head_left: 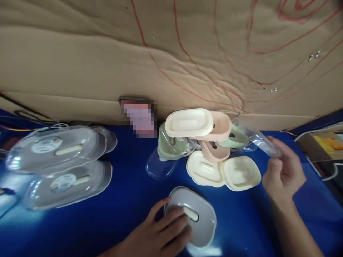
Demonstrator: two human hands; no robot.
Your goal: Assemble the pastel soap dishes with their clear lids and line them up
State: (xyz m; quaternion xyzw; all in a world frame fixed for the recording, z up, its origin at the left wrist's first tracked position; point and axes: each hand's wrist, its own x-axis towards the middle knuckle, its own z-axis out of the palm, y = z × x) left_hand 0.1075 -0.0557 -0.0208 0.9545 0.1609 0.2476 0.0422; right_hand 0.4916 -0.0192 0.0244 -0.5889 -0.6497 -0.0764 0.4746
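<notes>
- My left hand (158,235) lay flat at the bottom of the view, fingers spread and pressing on the near-left part of a grey lid (197,217); it gripped nothing, only rested on top
- The fingertips reached up to the pale slot-shaped handle (190,213) in the middle of that grey lid, touching or just short of it; I could not tell which
- The grey lid sat on the blue table (128,192), right under and just beyond my left hand, its far and right edges uncovered
- My right hand (284,171) hovered above the table on the right side, fingers curled narrowly and pinching one end of a clear plastic cover (257,139)
- The clear plastic cover slanted up and to the left from that hand, its far end close to the pile of dishes
- That pile (209,142) stood between and beyond both hands: cream, pink and green soap-dish parts heaped against one another, with two cream trays (222,173) lying flat at the near side, closest to my right hand
- A second clear cover (160,166) lay on the table just left of the pile
- Well to the left, apart from both hands, were two packed units in clear shells (61,164), one in front of the other
- Behind everything rose a brown cardboard wall (171,53) marked with red lines
</notes>
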